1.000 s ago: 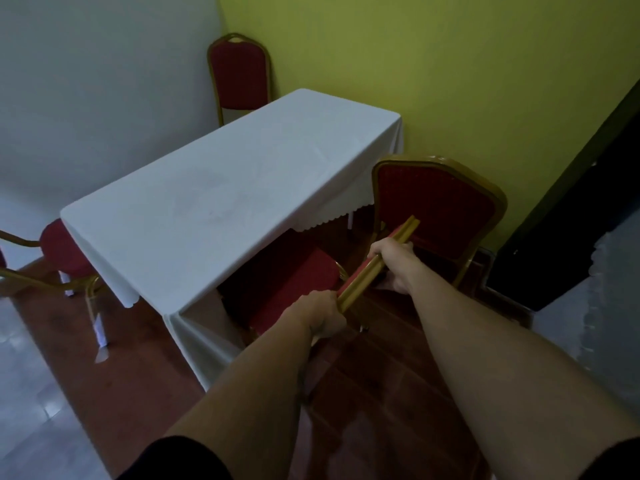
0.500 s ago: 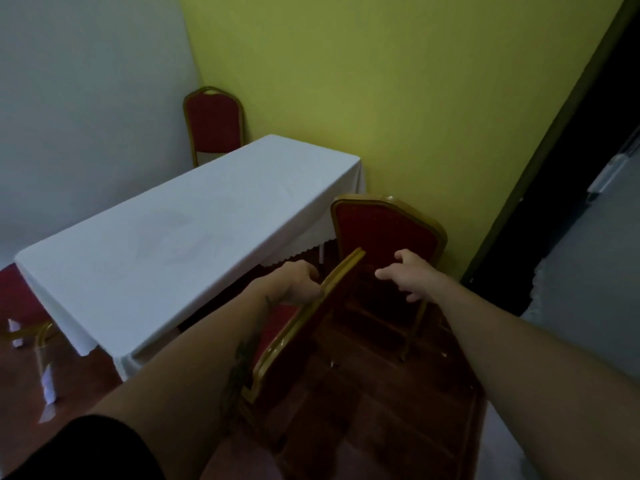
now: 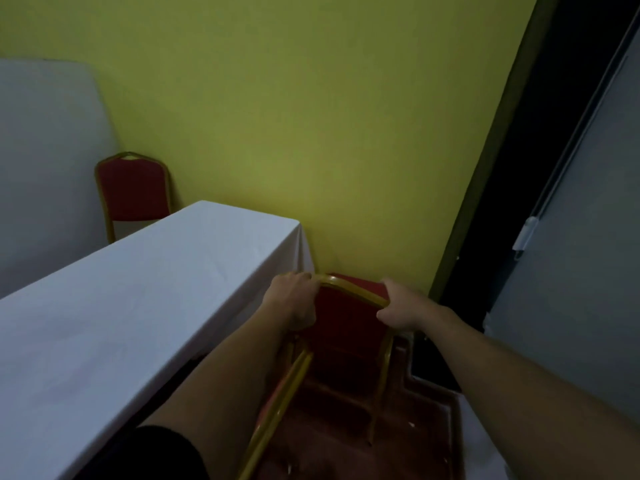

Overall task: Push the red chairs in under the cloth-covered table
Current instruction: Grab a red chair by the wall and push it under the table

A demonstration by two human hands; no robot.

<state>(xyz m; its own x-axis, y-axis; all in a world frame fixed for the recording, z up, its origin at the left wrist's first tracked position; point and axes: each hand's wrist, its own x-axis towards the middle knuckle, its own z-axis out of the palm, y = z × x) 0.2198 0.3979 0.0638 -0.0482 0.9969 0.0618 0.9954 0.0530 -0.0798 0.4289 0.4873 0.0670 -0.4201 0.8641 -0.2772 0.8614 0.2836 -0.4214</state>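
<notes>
A long table under a white cloth point(image 3: 138, 306) runs from the lower left toward the yellow wall. A red chair with a gold frame point(image 3: 346, 327) stands beside the table's far right corner, close to the wall. My left hand point(image 3: 294, 299) grips the left top of its backrest and my right hand point(image 3: 398, 308) grips the right top. Nearer me, the backrest of a second red chair point(image 3: 277, 414) shows edge-on against the table's side, its seat hidden under the cloth. A third red chair point(image 3: 133, 194) stands at the table's far end.
The yellow wall point(image 3: 311, 133) lies right behind the held chair. A dark doorway point(image 3: 512, 202) and a grey door point(image 3: 581, 237) are at the right. The floor point(image 3: 346, 441) below is dark red. A pale wall panel point(image 3: 45, 150) fills the left.
Both hands left the nearer chair, now tucked against the table, and took hold of the far chair's backrest. The view has moved forward and to the right.
</notes>
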